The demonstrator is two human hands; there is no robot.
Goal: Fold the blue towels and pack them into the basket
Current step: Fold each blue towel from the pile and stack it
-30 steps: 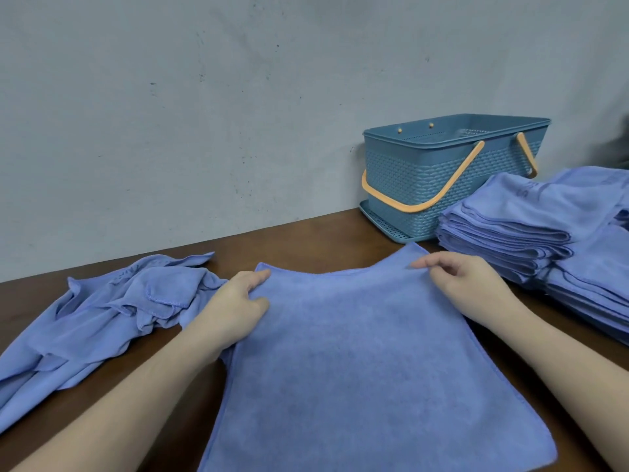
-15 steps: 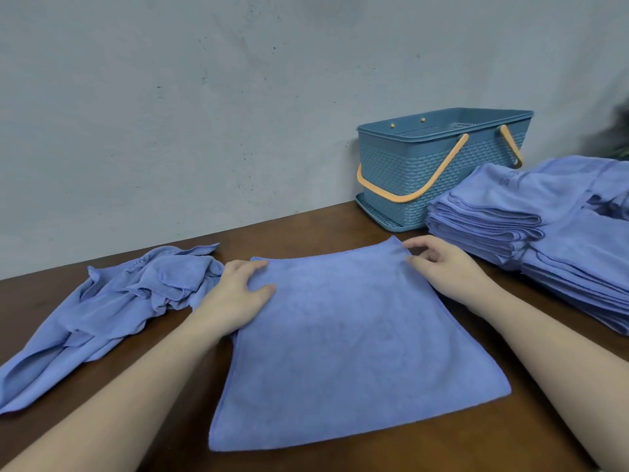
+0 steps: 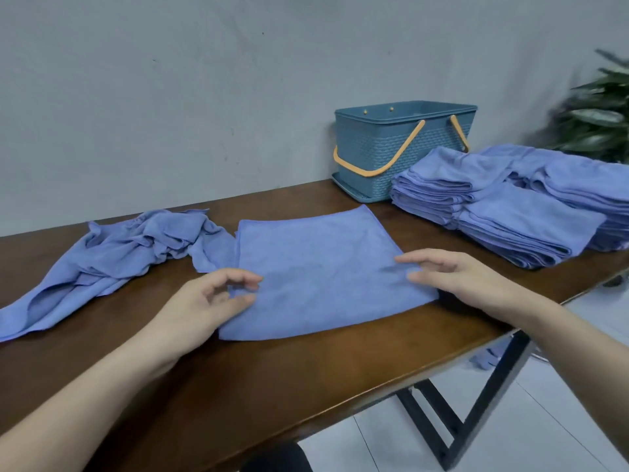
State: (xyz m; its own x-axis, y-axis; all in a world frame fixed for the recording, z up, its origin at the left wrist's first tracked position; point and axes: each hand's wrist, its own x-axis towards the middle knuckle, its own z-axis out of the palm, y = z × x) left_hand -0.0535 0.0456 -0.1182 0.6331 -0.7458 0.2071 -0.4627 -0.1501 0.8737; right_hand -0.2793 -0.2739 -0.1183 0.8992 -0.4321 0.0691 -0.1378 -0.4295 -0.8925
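Observation:
A blue towel (image 3: 316,267) lies spread flat on the brown table (image 3: 306,376), in front of me. My left hand (image 3: 211,304) rests at the towel's left edge near the front, fingers loosely curled, thumb on the cloth; the cloth stays flat there. My right hand (image 3: 456,281) lies with straight fingers over the towel's right front corner. A teal basket (image 3: 384,148) with orange handles stands at the back against the wall. Stacks of folded blue towels (image 3: 503,206) sit in front of it on the right. A crumpled heap of unfolded blue towels (image 3: 112,257) lies to the left.
The table's right edge and black metal legs (image 3: 476,420) show over a pale tiled floor. A small blue cloth (image 3: 485,357) lies on the floor under the table. A green plant (image 3: 599,110) stands at the far right. A grey wall backs the table.
Both hands let go of the towel's far corners and drew back to its near side. The towel now lies flat, farther onto the table.

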